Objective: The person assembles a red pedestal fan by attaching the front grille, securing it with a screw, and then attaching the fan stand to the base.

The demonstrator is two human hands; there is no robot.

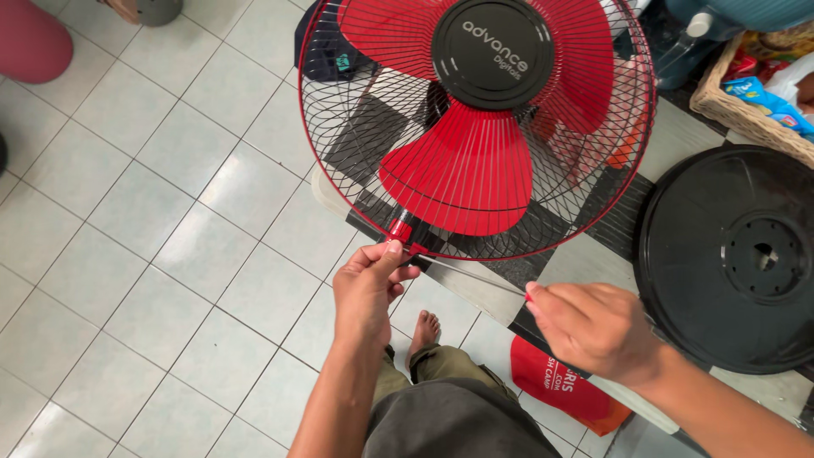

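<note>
A round fan head with a red wire grille (356, 127), red blades (462, 174) and a black centre cap (492, 51) fills the upper middle of the head view. My left hand (366, 288) pinches the red clip (398, 231) on the grille's lower rim between thumb and fingers. My right hand (593, 326) grips the handle of a screwdriver, whose thin metal shaft (471, 273) runs leftward to the clip. My bare foot (424, 329) and grey-trousered knee sit below.
A round black fan base (729, 254) lies on the pale tiled floor at right. A wicker basket (733, 110) with packets stands at top right. A red bag (551, 382) lies under my right hand. A dark checked board sits beneath the fan.
</note>
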